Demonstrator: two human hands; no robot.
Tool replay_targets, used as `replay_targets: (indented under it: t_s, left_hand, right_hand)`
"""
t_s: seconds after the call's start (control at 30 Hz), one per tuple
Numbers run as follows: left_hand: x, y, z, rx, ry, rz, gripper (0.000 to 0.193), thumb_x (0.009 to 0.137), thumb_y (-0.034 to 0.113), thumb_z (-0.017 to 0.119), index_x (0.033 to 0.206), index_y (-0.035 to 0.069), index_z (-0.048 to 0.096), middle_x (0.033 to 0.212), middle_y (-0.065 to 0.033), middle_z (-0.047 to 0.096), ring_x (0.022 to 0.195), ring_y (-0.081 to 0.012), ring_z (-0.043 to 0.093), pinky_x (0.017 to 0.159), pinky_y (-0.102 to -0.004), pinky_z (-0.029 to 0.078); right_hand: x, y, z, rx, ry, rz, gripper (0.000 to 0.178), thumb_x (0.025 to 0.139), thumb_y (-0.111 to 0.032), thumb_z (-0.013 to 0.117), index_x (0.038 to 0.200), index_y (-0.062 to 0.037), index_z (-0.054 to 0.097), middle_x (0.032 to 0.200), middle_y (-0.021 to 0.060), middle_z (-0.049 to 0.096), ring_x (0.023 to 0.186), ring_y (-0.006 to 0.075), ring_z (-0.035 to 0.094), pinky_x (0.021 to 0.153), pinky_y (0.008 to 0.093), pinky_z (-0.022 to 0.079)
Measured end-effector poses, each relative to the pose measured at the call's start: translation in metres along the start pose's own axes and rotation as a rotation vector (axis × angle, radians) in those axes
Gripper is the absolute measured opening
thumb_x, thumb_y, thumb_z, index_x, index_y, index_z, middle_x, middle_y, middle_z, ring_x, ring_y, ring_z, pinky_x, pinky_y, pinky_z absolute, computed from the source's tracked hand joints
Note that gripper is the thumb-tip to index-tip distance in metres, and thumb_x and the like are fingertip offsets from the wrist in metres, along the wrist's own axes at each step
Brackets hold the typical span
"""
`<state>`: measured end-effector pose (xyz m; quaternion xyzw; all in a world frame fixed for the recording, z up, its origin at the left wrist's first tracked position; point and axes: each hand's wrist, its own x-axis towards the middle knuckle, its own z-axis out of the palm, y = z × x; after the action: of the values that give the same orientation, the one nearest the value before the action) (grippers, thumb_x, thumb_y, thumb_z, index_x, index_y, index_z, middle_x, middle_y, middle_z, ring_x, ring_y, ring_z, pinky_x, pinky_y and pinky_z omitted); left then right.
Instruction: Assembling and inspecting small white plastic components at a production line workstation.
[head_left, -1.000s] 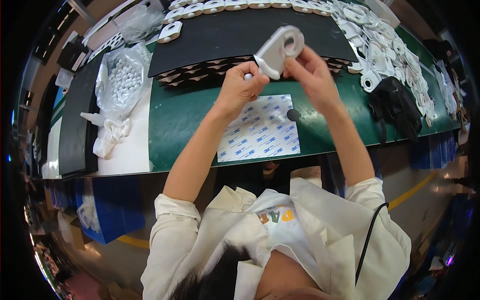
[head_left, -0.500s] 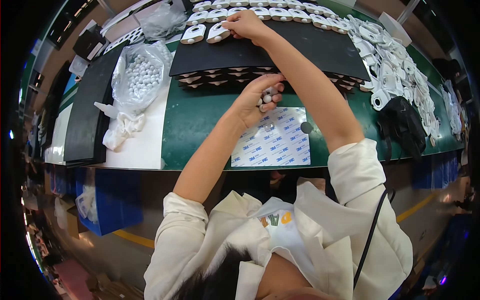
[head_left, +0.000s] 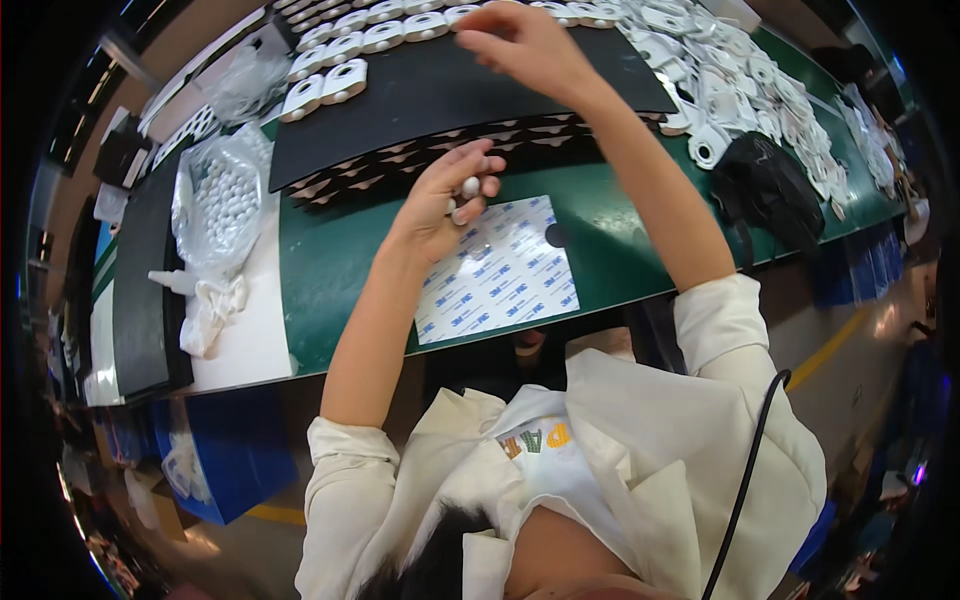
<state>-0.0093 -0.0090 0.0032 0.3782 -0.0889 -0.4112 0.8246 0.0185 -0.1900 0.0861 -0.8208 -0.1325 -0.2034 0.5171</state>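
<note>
My left hand is curled around several small white balls, in front of a stack of black boards. Over the top board hovers my right hand, its thumb and fingers apart and nothing visible between them. White plastic parts, each with a round hole, stand in rows on that board. Two of them, the nearer white parts, sit side by side at its left, each with a ball at its front edge. More parts show between the stacked boards.
A heap of loose white parts and a black bag lie right. Left are a clear bag of white balls, a white nozzle bottle and crumpled white cloth. A printed sheet lies near the green table's edge.
My right hand has left the nearer white part it was touching and moved right, its fingers opening. The left hand keeps its balls. The whole view has turned and shifted.
</note>
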Motion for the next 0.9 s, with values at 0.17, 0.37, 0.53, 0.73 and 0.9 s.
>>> replay_targets:
  t_s: [0.17,0.37,0.53,0.73,0.9]
  left_hand:
    - [0.000,0.001,0.006,0.066,0.043,0.002,0.036,0.088,0.033,0.055,0.103,0.001,0.048,0.079,-0.0044,0.054,0.058,-0.0062,0.046,0.035,-0.0143,0.028]
    - [0.001,-0.003,0.009,0.047,0.061,-0.011,0.044,0.083,0.042,0.058,0.098,0.001,0.050,0.068,-0.0005,0.046,0.053,-0.0048,0.041,0.035,-0.0143,0.026]
    - [0.001,-0.003,0.006,0.059,0.056,0.001,0.044,0.082,0.041,0.061,0.098,0.001,0.051,0.065,0.0006,0.044,0.054,-0.0045,0.040,0.036,-0.0143,0.025]
    - [-0.001,-0.001,0.009,0.054,0.028,0.038,0.036,0.084,0.030,0.062,0.105,0.003,0.051,0.070,0.0004,0.044,0.057,-0.0046,0.040,0.037,-0.0142,0.025]
    - [-0.001,0.000,0.014,0.049,-0.017,0.087,0.032,0.084,0.021,0.062,0.109,0.006,0.051,0.079,-0.0003,0.047,0.058,-0.0037,0.041,0.037,-0.0142,0.026]
  right_hand:
    - [-0.082,0.043,-0.121,-0.665,0.389,-0.034,0.020,0.080,-0.015,0.061,0.099,-0.0070,0.063,0.088,0.0061,0.065,0.074,0.0189,0.061,0.068,0.0273,0.047]
    - [-0.164,0.087,-0.221,-1.305,-0.075,0.295,0.048,0.069,-0.002,0.061,0.115,-0.0124,0.054,0.116,0.0109,0.055,0.109,0.0304,0.047,0.093,0.0374,0.039]
    - [-0.165,0.070,-0.209,-1.266,-0.160,0.444,0.055,0.065,0.001,0.063,0.117,-0.0137,0.052,0.114,0.0114,0.052,0.108,0.0297,0.045,0.092,0.0370,0.040]
    - [-0.157,0.034,-0.196,-1.395,-0.252,0.164,0.025,0.060,0.001,0.065,0.084,-0.0071,0.064,0.093,0.0092,0.054,0.097,0.0277,0.049,0.081,0.0342,0.043]
    - [-0.164,-0.021,-0.166,-1.189,-0.243,0.031,0.008,0.066,-0.005,0.065,0.073,-0.0018,0.064,0.086,0.0085,0.057,0.087,0.0245,0.051,0.072,0.0324,0.042]
